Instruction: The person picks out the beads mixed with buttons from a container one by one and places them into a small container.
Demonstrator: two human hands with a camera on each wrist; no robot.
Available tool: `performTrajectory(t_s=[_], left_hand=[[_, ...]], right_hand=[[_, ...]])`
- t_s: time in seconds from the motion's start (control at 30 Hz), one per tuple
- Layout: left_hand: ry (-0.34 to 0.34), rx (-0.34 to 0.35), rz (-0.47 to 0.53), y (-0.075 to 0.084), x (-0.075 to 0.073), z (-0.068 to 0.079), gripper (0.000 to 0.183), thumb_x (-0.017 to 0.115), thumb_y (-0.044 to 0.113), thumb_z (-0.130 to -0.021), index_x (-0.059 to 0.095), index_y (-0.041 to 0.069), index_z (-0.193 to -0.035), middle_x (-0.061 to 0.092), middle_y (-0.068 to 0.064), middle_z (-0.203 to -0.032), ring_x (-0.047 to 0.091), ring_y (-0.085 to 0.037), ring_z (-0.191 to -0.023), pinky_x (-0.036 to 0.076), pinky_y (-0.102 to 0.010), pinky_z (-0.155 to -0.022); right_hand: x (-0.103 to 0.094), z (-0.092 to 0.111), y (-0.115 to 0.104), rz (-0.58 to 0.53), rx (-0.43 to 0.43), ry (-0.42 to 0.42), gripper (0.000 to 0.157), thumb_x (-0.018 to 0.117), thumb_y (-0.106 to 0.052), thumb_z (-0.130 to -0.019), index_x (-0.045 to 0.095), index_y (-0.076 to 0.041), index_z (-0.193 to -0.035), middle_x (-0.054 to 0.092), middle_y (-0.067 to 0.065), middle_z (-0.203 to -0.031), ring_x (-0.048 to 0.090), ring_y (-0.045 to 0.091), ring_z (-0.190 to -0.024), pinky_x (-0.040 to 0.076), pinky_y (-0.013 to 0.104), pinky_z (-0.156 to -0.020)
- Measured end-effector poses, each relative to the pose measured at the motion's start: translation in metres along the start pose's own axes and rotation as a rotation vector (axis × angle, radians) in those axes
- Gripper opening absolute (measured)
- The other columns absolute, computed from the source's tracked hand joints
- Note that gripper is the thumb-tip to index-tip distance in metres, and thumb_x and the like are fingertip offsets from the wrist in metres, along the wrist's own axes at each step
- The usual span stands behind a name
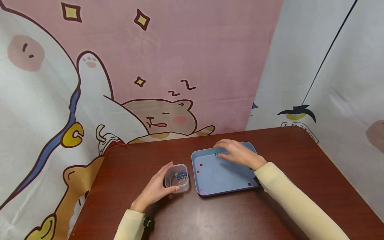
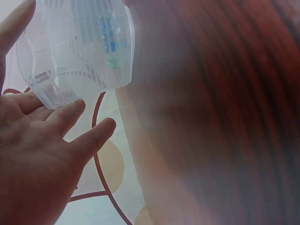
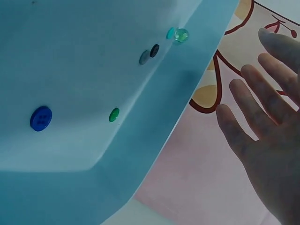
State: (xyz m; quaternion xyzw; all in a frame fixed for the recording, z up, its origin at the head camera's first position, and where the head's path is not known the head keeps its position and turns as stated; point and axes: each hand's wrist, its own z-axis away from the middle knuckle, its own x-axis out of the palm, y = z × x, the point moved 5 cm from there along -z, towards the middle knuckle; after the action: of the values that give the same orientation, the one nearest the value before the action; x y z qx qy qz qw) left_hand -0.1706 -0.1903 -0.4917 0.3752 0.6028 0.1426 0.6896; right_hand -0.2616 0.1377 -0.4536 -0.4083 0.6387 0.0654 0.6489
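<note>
My left hand (image 1: 154, 189) holds a small clear plastic container (image 1: 168, 182), thumb on the near side and fingers around the far left side. Several blue and green marbles (image 1: 181, 175) lie inside it; in the left wrist view they show through the container wall (image 2: 70, 61). My right hand (image 1: 237, 154) is over the far part of a blue tray (image 1: 222, 173), its fingers loosely spread and nothing held. A clear green marble (image 3: 181, 35) lies by the tray's edge, close to the right thumb and fingertips in the head view.
In the tray lie a blue button (image 3: 41, 118), a green button (image 3: 114, 115), a dark button (image 3: 154, 50), small red pieces (image 1: 201, 165) and pink pieces (image 1: 204, 192). The brown table (image 1: 216, 216) meets a cartoon-printed cloth (image 1: 210, 66) at its back edge.
</note>
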Motion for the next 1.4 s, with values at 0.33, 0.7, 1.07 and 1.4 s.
performTrajectory(t_s=[0.33, 0.7, 1.07, 1.4], left_hand=[[0.003, 0.010, 0.007, 0.000, 0.000, 0.000, 0.097, 0.086, 0.048, -0.083, 0.040, 0.010, -0.159, 0.037, -0.007, -0.165, 0.042, -0.030, -0.146, 0.037, -0.057, -0.115], [0.000, 0.010, 0.005, 0.000, -0.001, 0.000, 0.097, 0.086, 0.049, -0.083, 0.040, 0.011, -0.159, 0.037, -0.007, -0.165, 0.043, -0.030, -0.145, 0.038, -0.057, -0.115], [-0.007, -0.022, 0.022, -0.002, 0.001, 0.001, 0.098, 0.085, 0.051, -0.083, 0.037, 0.015, -0.161, 0.036, -0.006, -0.165, 0.043, -0.030, -0.145, 0.038, -0.059, -0.114], [-0.009, -0.033, 0.010, -0.001, 0.001, 0.002, 0.097, 0.085, 0.052, -0.082, 0.037, 0.020, -0.161, 0.035, -0.006, -0.165, 0.042, -0.030, -0.146, 0.037, -0.059, -0.114]], right_hand=[[0.010, -0.005, 0.007, -0.027, 0.034, -0.038, 0.032, 0.077, -0.016, -0.095, 0.073, -0.006, -0.126, 0.068, 0.005, -0.128, 0.065, 0.025, -0.117, 0.054, 0.047, -0.097], [0.021, -0.011, 0.014, -0.033, 0.079, -0.108, 0.034, 0.077, -0.016, -0.096, 0.073, -0.008, -0.128, 0.069, 0.007, -0.130, 0.064, 0.026, -0.122, 0.053, 0.047, -0.100], [0.034, -0.014, 0.022, -0.053, 0.087, -0.117, 0.034, 0.077, -0.014, -0.095, 0.072, -0.006, -0.128, 0.071, 0.008, -0.129, 0.065, 0.027, -0.122, 0.053, 0.047, -0.101], [0.039, -0.013, 0.027, -0.048, 0.073, -0.097, 0.032, 0.078, -0.011, -0.094, 0.074, -0.005, -0.125, 0.071, 0.009, -0.126, 0.066, 0.028, -0.119, 0.054, 0.047, -0.100]])
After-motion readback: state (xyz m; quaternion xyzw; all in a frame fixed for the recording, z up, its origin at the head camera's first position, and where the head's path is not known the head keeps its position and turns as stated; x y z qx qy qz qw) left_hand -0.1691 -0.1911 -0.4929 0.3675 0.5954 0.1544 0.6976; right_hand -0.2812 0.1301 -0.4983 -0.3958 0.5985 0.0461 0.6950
